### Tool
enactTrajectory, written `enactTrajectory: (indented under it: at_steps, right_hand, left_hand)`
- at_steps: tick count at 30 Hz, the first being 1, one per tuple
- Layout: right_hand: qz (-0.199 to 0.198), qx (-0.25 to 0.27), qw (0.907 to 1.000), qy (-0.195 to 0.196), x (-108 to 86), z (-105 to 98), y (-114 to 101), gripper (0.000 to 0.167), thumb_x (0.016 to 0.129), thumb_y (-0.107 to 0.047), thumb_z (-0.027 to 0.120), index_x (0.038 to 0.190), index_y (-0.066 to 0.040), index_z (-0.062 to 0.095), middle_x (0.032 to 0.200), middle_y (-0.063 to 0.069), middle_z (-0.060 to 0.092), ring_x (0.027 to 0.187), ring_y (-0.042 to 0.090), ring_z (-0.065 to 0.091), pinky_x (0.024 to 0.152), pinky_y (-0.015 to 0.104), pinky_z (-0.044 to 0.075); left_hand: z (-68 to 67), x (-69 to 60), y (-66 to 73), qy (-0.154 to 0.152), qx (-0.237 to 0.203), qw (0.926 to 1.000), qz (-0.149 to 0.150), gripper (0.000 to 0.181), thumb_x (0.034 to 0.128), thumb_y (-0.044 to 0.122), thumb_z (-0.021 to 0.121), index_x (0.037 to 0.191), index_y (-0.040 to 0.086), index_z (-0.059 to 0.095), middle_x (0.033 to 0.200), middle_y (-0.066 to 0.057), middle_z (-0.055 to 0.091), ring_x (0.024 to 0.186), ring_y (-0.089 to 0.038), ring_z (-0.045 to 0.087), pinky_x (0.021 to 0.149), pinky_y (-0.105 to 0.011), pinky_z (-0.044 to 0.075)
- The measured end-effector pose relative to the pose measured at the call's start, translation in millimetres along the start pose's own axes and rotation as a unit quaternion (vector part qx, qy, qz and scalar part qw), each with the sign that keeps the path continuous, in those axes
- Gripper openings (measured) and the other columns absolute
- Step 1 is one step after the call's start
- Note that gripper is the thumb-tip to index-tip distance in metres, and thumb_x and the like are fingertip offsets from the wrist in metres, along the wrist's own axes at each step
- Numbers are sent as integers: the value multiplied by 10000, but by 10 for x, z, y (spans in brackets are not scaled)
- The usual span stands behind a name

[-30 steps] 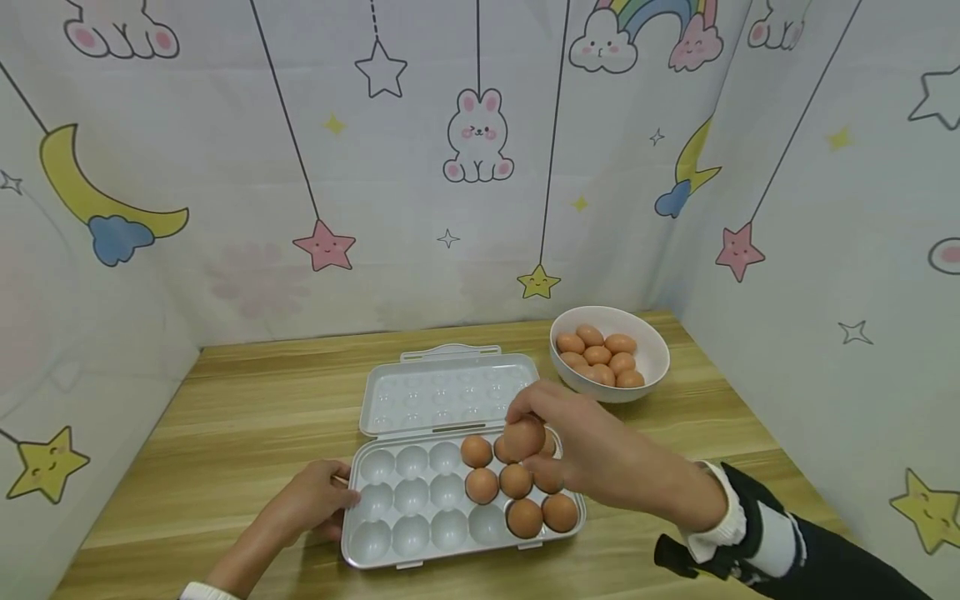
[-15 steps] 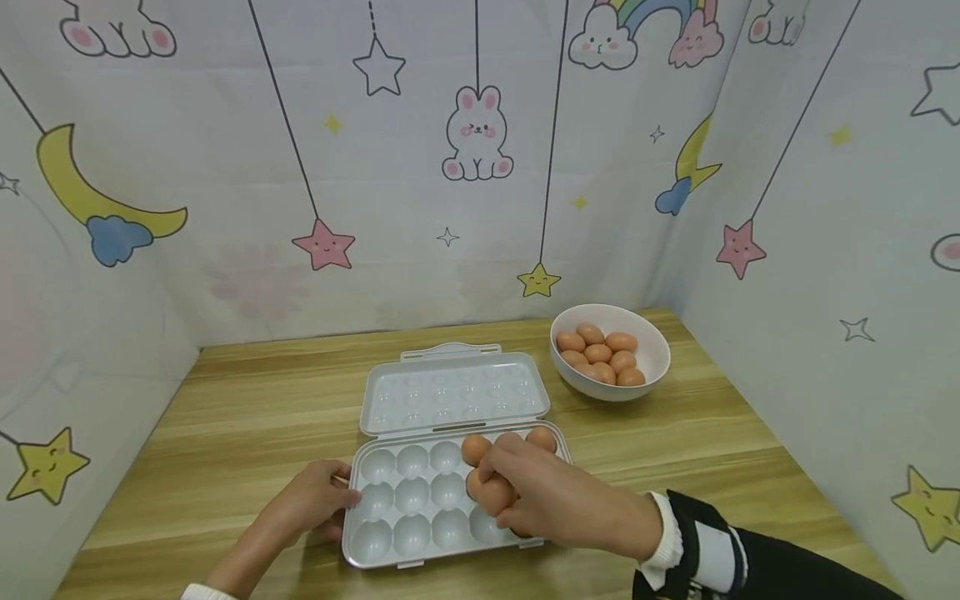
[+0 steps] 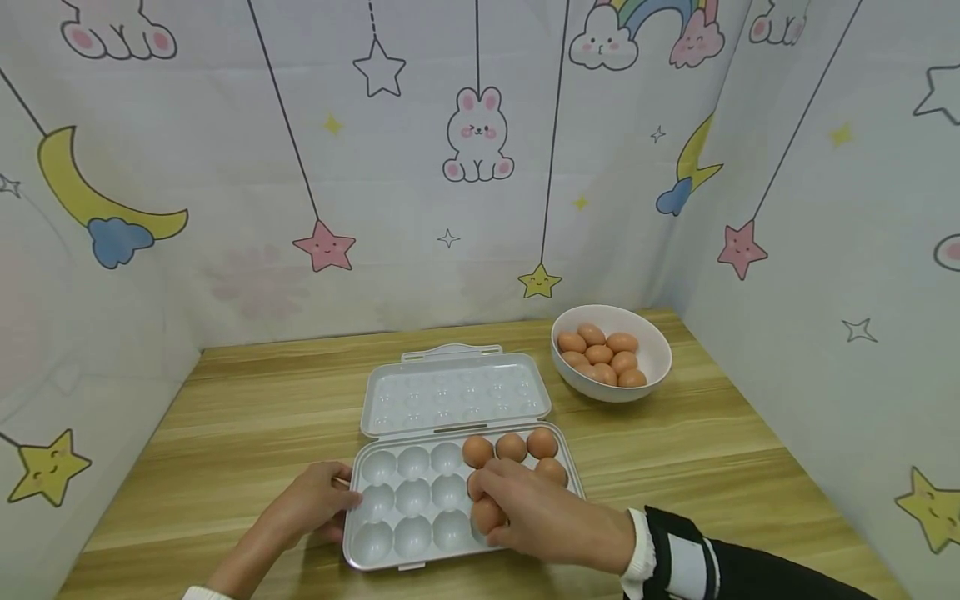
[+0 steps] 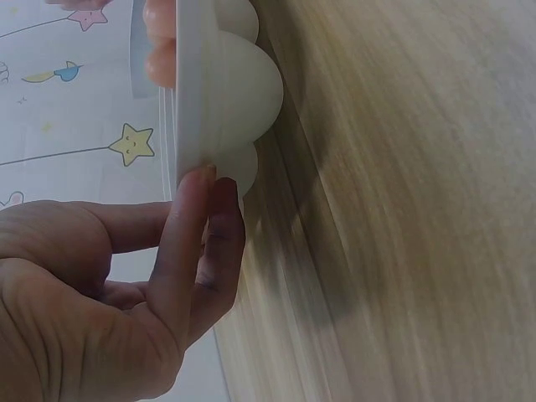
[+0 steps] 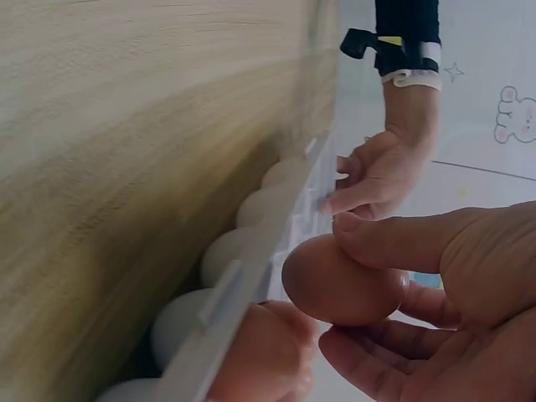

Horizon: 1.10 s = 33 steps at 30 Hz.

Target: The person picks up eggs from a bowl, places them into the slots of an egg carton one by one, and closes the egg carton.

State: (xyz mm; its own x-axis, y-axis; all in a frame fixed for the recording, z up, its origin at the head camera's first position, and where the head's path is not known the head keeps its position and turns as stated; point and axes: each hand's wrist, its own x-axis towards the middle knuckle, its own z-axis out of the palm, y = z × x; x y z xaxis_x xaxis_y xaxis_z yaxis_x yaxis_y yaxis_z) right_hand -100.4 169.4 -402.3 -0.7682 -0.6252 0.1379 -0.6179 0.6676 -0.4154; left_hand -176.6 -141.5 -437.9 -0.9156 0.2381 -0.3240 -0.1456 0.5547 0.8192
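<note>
A white plastic egg box (image 3: 412, 495) lies with its lid (image 3: 456, 392) folded back on the wooden table. My left hand (image 3: 318, 498) pinches its left rim; the left wrist view shows thumb and fingertips at the rim (image 4: 190, 109). With thumb and fingers, my right hand (image 3: 543, 512) holds a brown egg (image 3: 487, 516) over the front row, just above the fourth hollow from the left. In the right wrist view the held egg (image 5: 343, 280) is apart from the box. Several brown eggs (image 3: 512, 447) sit in the box's right part; my right hand hides some of them.
A white bowl (image 3: 656, 354) with several brown eggs (image 3: 598, 354) stands at the back right of the wooden table (image 3: 277, 400). Behind and at both sides hangs a white cloth (image 3: 405, 192) printed with stars, moons and rabbits.
My right hand has carried the egg from above the box's back right down and left to the front row. The left hand stays on the rim.
</note>
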Motion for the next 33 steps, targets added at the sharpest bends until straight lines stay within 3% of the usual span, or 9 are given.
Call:
enactTrajectory:
  at_steps: [8,17,26,33]
  right_hand:
    - [-37,-241,9997,35,1,156,114,463,744,-158,933,1048,-182,585,989,-123,526,940,56,493,863,182,473]
    - [-60,78,9998,-164,-11,169,186,427,787,-193,911,1080,-195,600,1008,-140,556,936,49,491,872,211,480]
    - [-412,304,9987,22,-45,209,195,292,841,-108,853,1004,-176,620,964,-125,544,858,17,442,778,101,447]
    - [-522,-27,9984,232,-60,236,197,261,872,-142,833,998,-187,609,958,-128,528,854,24,431,766,87,424]
  left_hand:
    - [-1,1,25,-36,15,10000,-67,312,918,-80,661,1201,-179,573,904,-111,689,739,-251,696,573,-393,636]
    - [-3,2,15,-13,-10,10000,-87,303,915,-87,660,1192,-177,576,907,-117,690,747,-246,689,566,-384,631]
    - [-5,13,-2,-5,17,10000,-85,308,914,-85,662,1193,-177,569,901,-111,688,754,-248,691,568,-389,634]
    - [-6,20,-2,1,-27,10000,-60,313,913,-86,661,1198,-179,570,899,-109,692,750,-255,695,566,-395,634]
